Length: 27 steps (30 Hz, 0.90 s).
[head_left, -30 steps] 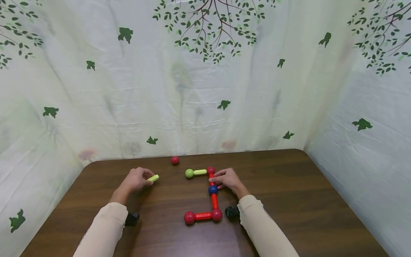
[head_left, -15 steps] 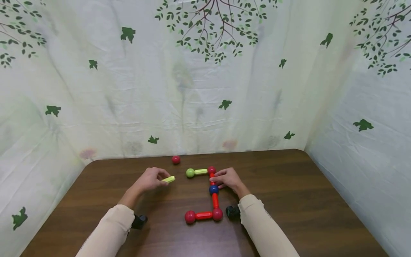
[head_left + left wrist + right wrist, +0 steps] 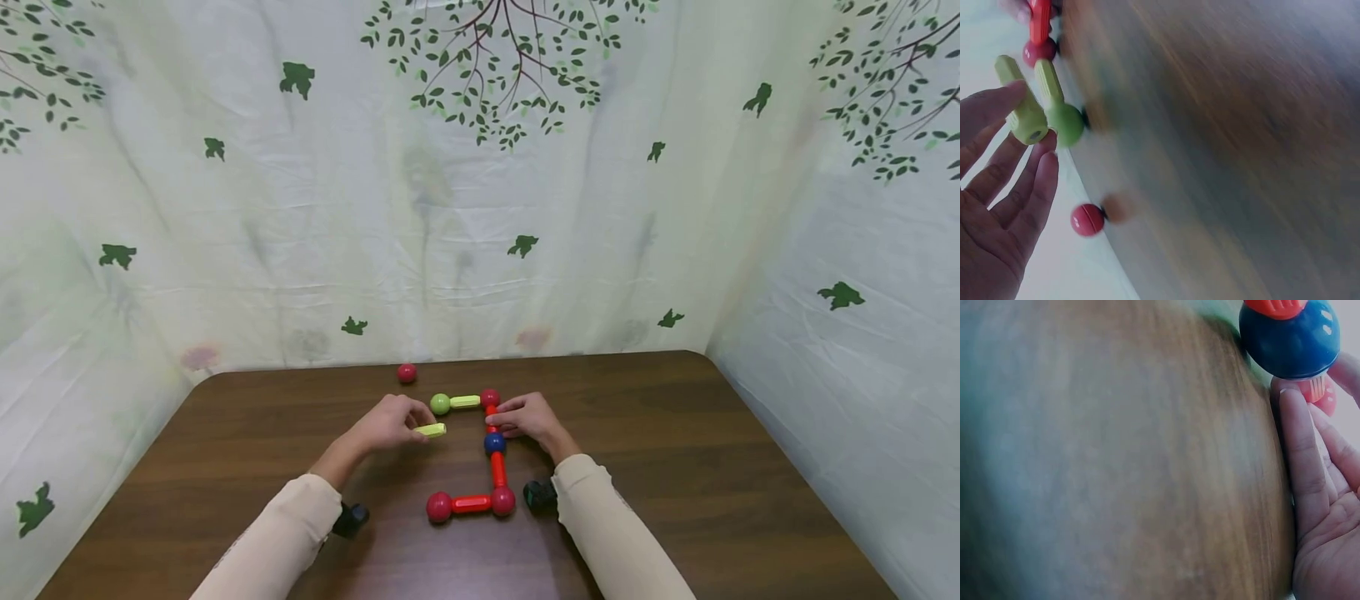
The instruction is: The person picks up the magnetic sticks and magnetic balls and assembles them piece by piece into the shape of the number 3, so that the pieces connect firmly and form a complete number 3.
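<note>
A yellow-green toy rod (image 3: 431, 430) is pinched in my left hand (image 3: 392, 423), its free end pointing right; the left wrist view shows the rod (image 3: 1027, 119) between thumb and fingers. My right hand (image 3: 531, 419) holds the upper red rod (image 3: 491, 422) of a joined ball-and-rod figure, just above its blue ball (image 3: 494, 443). From the far red ball (image 3: 490, 397) a yellow-green rod (image 3: 465, 402) runs left to a green ball (image 3: 440, 404). Below the blue ball, a red rod (image 3: 498, 470) meets a red ball (image 3: 503, 501), and another red rod (image 3: 472, 504) leads left to a red ball (image 3: 439, 507).
A loose red ball (image 3: 407, 373) lies near the far edge of the brown wooden table (image 3: 637, 500). Behind the table hangs a pale curtain (image 3: 337, 208) with leaf prints. Each wrist wears a small black camera, such as the left camera (image 3: 351, 520).
My left hand has moved right with the yellow-green rod, nearer to the green ball. The right hand keeps its hold on the red rod, and the figure stays where it was.
</note>
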Each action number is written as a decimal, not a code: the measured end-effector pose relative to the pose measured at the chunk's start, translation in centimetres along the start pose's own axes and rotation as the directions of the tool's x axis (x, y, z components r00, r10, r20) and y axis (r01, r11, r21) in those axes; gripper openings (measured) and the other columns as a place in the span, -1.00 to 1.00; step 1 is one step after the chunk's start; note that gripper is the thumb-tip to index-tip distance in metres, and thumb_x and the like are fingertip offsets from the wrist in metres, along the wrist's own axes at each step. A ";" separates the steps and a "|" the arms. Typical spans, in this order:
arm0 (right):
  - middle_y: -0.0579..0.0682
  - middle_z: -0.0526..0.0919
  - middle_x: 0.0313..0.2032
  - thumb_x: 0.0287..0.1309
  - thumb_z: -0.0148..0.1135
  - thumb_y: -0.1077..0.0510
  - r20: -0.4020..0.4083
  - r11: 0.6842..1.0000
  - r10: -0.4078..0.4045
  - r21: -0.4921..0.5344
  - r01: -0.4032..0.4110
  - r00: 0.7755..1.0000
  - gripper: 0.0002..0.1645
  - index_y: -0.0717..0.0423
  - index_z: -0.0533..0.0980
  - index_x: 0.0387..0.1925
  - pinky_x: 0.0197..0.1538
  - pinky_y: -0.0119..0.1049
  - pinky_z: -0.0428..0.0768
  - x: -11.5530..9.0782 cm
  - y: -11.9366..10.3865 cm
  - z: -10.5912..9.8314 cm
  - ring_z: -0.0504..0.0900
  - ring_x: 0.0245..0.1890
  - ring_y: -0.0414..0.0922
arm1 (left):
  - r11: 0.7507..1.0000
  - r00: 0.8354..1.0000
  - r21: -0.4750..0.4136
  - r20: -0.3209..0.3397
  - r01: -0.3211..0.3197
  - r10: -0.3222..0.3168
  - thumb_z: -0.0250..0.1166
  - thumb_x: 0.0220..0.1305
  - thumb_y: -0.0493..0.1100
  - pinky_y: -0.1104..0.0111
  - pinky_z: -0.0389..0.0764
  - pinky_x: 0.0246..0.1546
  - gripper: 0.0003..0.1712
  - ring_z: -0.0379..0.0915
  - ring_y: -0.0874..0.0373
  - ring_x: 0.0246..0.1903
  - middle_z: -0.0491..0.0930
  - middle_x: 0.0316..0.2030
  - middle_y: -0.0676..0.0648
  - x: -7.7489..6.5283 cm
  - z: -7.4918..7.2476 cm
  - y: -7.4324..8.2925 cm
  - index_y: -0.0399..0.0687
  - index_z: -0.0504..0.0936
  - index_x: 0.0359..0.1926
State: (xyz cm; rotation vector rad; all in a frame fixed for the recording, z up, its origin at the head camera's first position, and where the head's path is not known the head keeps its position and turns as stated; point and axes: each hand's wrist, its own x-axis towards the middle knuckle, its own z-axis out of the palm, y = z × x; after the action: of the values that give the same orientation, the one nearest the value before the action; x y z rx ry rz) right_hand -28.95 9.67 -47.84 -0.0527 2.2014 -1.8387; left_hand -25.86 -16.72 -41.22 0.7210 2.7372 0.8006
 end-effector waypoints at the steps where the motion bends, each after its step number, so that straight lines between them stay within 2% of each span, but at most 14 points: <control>1: 0.14 0.71 -0.36 -0.02 0.47 0.23 0.003 1.000 0.001 0.003 -0.001 1.000 -0.65 0.41 0.62 -0.21 -0.28 -0.20 0.66 0.0 0.0 0.0 0.71 -0.44 -0.11 | 1.000 1.000 0.002 0.007 -0.005 0.005 0.43 0.04 -0.33 0.30 0.56 -0.29 -0.83 0.54 0.15 -0.35 0.65 -0.38 0.05 0.1 0.1 0.3 -0.10 0.70 -0.29; 8: 0.18 0.72 -0.35 -0.01 0.47 0.23 0.005 1.000 0.002 0.009 -0.002 1.000 -0.65 0.41 0.62 -0.22 -0.28 -0.20 0.66 0.0 0.0 -0.1 0.71 -0.45 -0.10 | 0.999 0.999 0.038 0.050 -0.019 0.017 0.45 0.02 -0.32 0.33 0.55 -0.28 -0.84 0.51 0.19 -0.38 0.62 -0.41 0.08 1.5 1.1 1.7 -0.06 0.71 -0.31; 15: 0.16 0.72 -0.35 -0.01 0.46 0.23 0.003 1.000 0.011 0.009 -0.011 1.000 -0.66 0.40 0.63 -0.22 -0.28 -0.21 0.66 0.2 0.0 -0.1 0.70 -0.45 -0.12 | 0.991 0.995 0.126 0.097 -0.050 0.038 0.45 0.03 -0.27 0.32 0.51 -0.27 -0.87 0.42 0.20 -0.40 0.56 -0.46 0.11 2.6 2.2 2.9 -0.01 0.68 -0.37; 20: 0.16 0.72 -0.34 -0.01 0.46 0.23 0.004 1.000 0.013 0.013 -0.013 1.000 -0.66 0.39 0.63 -0.22 -0.28 -0.21 0.66 0.4 0.1 -0.1 0.70 -0.45 -0.11 | 0.988 0.991 0.151 0.132 -0.009 -0.011 0.45 0.04 -0.24 0.25 0.50 -0.25 -0.89 0.39 0.18 -0.38 0.53 -0.48 0.11 3.2 2.8 3.5 0.02 0.67 -0.40; 27: 0.16 0.72 -0.34 0.01 0.45 0.23 0.013 1.000 0.020 0.008 -0.020 1.000 -0.65 0.40 0.62 -0.19 -0.28 -0.19 0.66 0.2 0.0 -0.3 0.70 -0.44 -0.11 | 0.988 0.984 0.150 0.166 0.039 -0.064 0.44 0.07 -0.24 0.25 0.52 -0.30 -0.89 0.40 0.16 -0.40 0.53 -0.46 0.09 3.6 3.3 3.7 0.04 0.66 -0.41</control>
State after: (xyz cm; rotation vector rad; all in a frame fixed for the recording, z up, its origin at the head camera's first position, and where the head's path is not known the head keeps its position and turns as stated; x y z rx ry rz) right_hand -29.24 9.88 -47.82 -0.0400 2.1778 -1.8316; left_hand -26.47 -10.68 -42.12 0.7069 2.6671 0.5061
